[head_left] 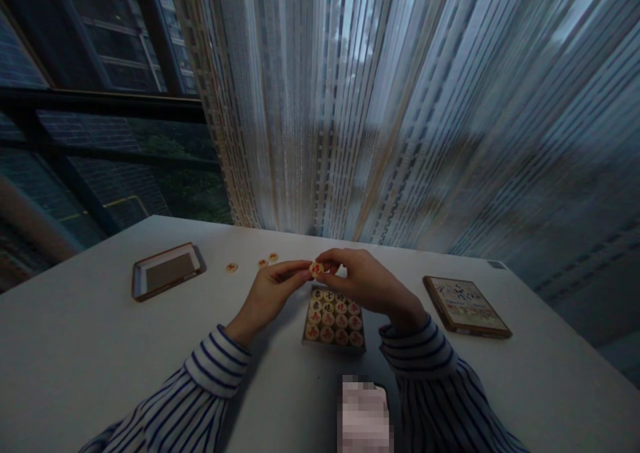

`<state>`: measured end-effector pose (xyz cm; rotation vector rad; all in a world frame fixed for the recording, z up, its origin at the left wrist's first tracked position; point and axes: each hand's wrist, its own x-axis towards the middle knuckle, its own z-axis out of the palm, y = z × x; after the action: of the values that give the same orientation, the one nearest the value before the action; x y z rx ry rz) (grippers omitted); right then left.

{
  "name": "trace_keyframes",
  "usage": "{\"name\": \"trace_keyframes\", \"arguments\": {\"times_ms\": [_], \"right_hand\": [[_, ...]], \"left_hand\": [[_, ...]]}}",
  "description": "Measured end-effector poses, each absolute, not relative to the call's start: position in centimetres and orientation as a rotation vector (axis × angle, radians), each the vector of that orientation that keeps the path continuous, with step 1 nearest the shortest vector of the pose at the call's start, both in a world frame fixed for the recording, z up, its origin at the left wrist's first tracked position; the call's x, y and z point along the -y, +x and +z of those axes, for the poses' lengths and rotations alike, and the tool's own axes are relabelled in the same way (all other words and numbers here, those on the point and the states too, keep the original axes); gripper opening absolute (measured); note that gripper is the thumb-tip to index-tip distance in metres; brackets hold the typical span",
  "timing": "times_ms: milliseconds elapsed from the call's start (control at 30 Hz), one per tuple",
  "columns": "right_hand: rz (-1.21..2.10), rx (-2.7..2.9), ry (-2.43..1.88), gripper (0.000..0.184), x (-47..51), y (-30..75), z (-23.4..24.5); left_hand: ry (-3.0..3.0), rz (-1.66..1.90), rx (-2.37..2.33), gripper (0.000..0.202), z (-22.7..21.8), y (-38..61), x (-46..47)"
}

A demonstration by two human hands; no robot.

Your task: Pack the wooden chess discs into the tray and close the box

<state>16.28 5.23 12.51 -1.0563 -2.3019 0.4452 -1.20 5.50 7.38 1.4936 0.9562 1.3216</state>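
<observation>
Both hands at centre of frame: my left hand [263, 301] and my right hand [367, 281] pinch one red-marked round piece [316, 269] between thumbs and fingertips, its marked face toward me. The piece sits above the far edge of an open square box [334, 349]; my right hand overlaps that box's upper right corner. Striped cuffs [217, 359] reach in from the lower left and lower right. Room for moving: white tabletop [280, 399] shows left of the box, between it and my left forearm; to its right my other forearm takes up the gap. The table's far edge runs just before the string curtain [320, 139]; its side edges slant away left and right. Box contents: round pieces in rows, the nearer ones red-marked, some dark-marked at its far left; those under my right hand I cannot make out fully. Left of centre, three loose pieces [231, 267] lie on the table, two close together. Farther left, a shallow tray [136, 286], open side up, shows a grey-brown floor. At right, a flat case [467, 306] with a pictured top; contents not visible. Bottom centre, a pixelated object [365, 416], unidentifiable.
</observation>
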Motion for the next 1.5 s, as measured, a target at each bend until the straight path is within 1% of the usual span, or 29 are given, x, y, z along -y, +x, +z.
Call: {"name": "trace_keyframes", "arguments": {"times_ms": [233, 467, 600, 733, 1000, 1500], "right_hand": [[0.230, 2.445, -1.118, 0.021, -5.2, 15.9, 12.4], [0.177, 2.545, -1.149, 0.024, -5.6, 15.1, 11.7], [0.123, 2.589, -1.260, 0.026, -5.8, 15.2, 11.6], [0.084, 2.625, -1.371, 0.027, -6.1, 15.7, 11.6], [0.094, 2.726, -1.500, 0.028, -6.7, 16.2, 11.0], [0.182, 2.856, -1.612, 0.029, -6.9, 16.1, 10.0]], "left_hand": [[1.363, 1.303, -0.949, 0.024, 5.7, -1.1, -5.4], [1.304, 1.303, -0.952, 0.025, 4.7, -1.6, -5.4], [1.321, 1.320, -1.090, 0.029, 3.6, -1.7, -5.5], [1.526, 1.319, -1.289, 0.026, 1.9, -1.9, -5.7], [1.896, 1.150, -1.368, 0.026, 0.3, -2.0, -5.7], [2.036, 1.114, -1.367, 0.026, 0.4, -1.8, -5.4]]}}
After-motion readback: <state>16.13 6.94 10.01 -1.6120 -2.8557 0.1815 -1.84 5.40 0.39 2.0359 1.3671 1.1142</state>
